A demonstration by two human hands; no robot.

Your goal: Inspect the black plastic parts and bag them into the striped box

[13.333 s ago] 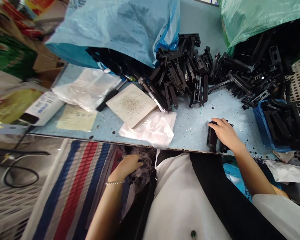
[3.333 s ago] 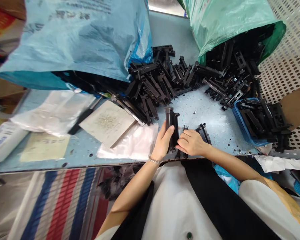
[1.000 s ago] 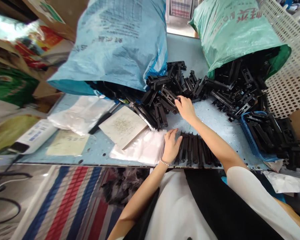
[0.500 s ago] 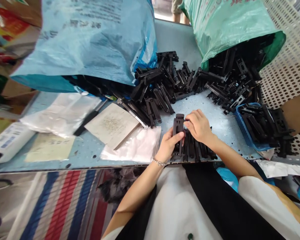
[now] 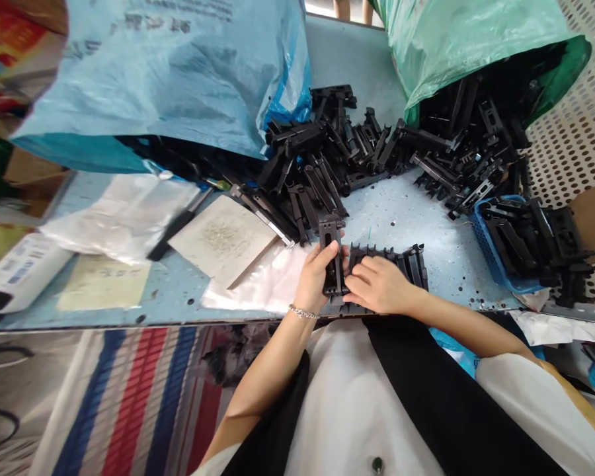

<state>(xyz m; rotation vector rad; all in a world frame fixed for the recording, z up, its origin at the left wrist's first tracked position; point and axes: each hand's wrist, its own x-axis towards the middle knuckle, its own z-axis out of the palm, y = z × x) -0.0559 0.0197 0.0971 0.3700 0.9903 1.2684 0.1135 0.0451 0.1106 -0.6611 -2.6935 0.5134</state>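
My left hand is closed around a long black slotted plastic part, held nearly upright at the table's front edge with the thumb across its face. My right hand is beside the lower end of that part, its fingers curled in; what they pinch, if anything, is hidden. Partly under my right hand stands a row of similar black parts, side by side along the edge. Beyond both hands spreads a loose heap of black parts.
A blue plastic bag and a green bag spill parts onto the blue table. At right, a blue basket holds more. A cardboard piece lies on white plastic sheets at left.
My left hand has moved left with the black part. My right hand has dropped from the part's upper end to its lower end, and the row's far ends show more clearly.
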